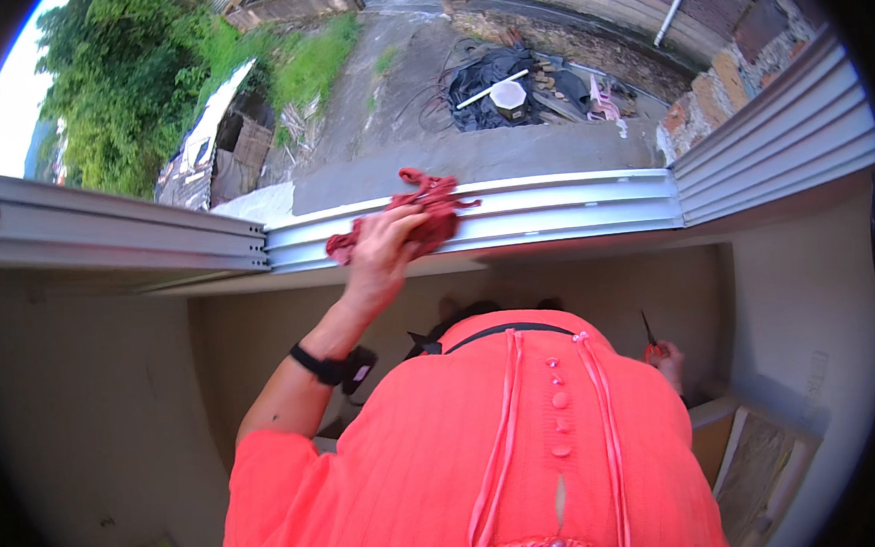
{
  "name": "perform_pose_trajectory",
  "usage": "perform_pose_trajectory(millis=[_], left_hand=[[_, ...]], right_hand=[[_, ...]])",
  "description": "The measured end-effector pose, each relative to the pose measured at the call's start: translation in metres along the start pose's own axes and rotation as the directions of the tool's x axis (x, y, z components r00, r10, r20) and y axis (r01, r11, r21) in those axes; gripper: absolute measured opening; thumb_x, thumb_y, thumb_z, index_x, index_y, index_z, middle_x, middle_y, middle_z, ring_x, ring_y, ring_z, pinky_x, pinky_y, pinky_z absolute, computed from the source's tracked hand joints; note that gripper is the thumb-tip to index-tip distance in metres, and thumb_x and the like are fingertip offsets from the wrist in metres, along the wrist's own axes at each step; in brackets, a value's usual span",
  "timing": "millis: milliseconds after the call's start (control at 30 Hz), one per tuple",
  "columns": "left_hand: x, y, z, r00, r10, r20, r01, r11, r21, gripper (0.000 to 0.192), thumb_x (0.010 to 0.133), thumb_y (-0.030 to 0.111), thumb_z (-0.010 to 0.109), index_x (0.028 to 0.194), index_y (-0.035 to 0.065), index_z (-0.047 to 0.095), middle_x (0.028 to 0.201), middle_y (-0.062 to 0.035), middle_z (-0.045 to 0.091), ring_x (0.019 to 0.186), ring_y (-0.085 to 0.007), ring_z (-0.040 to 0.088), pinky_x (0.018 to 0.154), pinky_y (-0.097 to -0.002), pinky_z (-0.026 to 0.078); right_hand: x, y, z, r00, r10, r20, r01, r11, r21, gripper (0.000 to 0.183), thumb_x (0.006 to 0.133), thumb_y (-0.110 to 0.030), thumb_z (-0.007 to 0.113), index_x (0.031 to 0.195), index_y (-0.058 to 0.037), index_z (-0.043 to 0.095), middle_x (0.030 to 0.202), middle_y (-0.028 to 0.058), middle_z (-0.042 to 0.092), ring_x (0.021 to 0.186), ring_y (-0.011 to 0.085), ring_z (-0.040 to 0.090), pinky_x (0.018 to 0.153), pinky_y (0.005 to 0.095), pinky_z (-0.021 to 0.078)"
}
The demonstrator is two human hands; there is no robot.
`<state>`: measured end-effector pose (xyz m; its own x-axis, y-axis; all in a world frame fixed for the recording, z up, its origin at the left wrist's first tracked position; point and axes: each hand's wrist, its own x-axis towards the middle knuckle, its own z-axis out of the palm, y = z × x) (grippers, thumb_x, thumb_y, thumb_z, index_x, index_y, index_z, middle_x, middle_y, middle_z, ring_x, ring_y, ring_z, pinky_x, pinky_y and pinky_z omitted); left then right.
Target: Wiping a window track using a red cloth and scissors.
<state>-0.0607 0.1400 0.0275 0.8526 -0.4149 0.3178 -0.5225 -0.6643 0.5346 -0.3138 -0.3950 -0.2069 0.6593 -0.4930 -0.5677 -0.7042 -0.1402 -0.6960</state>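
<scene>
My left hand (385,250) presses a crumpled red cloth (434,213) onto the white metal window track (568,204). The cloth lies across the track's ridges, and one end of it reaches over the outer edge. Low on the right, beside my body, my right hand (668,365) grips an orange-handled tool (652,350). Its thin dark tip points up and away from me; whether it is scissors or another pointed tool is hard to tell. Part of that hand and most of the right arm are hidden behind my torso.
Window frame sides rise at left (119,225) and right (774,132). Outside lie a concrete ledge (475,158), black plastic sheeting (471,83) with debris, and a shed (227,143). Indoors, a wooden-framed panel (757,464) stands at lower right by the wall (800,311).
</scene>
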Motion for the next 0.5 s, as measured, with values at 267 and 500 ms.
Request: perform_pose_trajectory(millis=[267, 500], left_hand=[[-0.014, -0.051, -0.041, 0.989, -0.097, 0.114, 0.069, 0.971, 0.229, 0.038, 0.07, -0.004, 0.071, 0.107, 0.004, 0.067, 0.112, -0.0109, 0.062, 0.106, -0.0323, 0.057, 0.092, -0.0412, 0.048], [0.06, 0.013, 0.06, 0.955, 0.271, 0.12, -0.271, 0.962, -0.017, 0.036, 0.071, 0.006, 0.074, 0.106, 0.0068, 0.065, 0.106, -0.0098, 0.059, 0.099, -0.0306, 0.058, 0.081, -0.0431, 0.047]], right_hand=[[-0.04, 0.06, -0.011, 0.954, 0.206, -0.216, -0.171, 0.97, 0.17, 0.022, 0.082, 0.006, 0.043, 0.086, -0.0007, 0.064, 0.071, 0.0031, 0.06, 0.06, 0.0121, 0.055, 0.056, 0.0287, 0.0458], [-0.025, 0.104, -0.001, 0.981, 0.194, -0.006, -0.193, 0.979, 0.06, 0.018, 0.08, 0.007, 0.053, 0.09, 0.0012, 0.067, 0.072, 0.0052, 0.063, 0.064, 0.0126, 0.059, 0.062, 0.0279, 0.0498]])
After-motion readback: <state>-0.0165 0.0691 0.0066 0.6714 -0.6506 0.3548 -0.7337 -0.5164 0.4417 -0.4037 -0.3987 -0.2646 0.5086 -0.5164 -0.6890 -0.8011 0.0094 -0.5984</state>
